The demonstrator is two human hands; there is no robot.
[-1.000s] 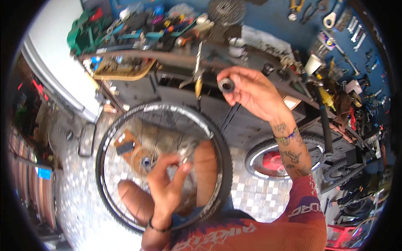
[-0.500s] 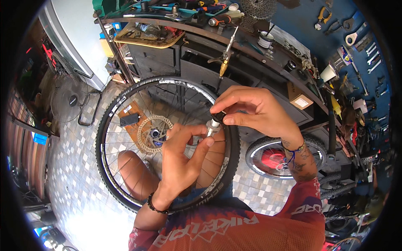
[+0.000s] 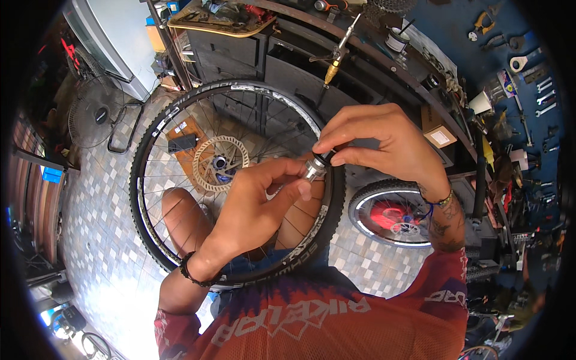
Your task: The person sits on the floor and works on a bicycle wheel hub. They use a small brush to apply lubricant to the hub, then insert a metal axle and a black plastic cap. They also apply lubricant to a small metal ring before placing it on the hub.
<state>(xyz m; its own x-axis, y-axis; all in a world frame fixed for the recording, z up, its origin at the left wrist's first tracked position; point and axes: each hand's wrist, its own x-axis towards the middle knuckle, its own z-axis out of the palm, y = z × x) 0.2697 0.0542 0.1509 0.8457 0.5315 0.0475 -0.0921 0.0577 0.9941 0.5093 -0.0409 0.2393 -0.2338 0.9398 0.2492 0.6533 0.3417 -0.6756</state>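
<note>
Head view, frame centre: left hand [image 3: 252, 207] and right hand [image 3: 384, 144] pinch a small silver metal cylinder [image 3: 313, 168]; best kept square over the black spoked bicycle wheel [image 3: 180, 120].

Below you the floor [image 3: 102, 240] is laid in small grey and white patterned tiles. On it stand a black pedestal fan [image 3: 96, 114] at the upper left and a second wheel [image 3: 393, 211] with a red hub area, leaning near the cabinet. Ahead of you the tabletop [image 3: 372, 51] carries a flat tan tray [image 3: 222, 21], a small white cup [image 3: 396, 41] and scattered tools.
</note>
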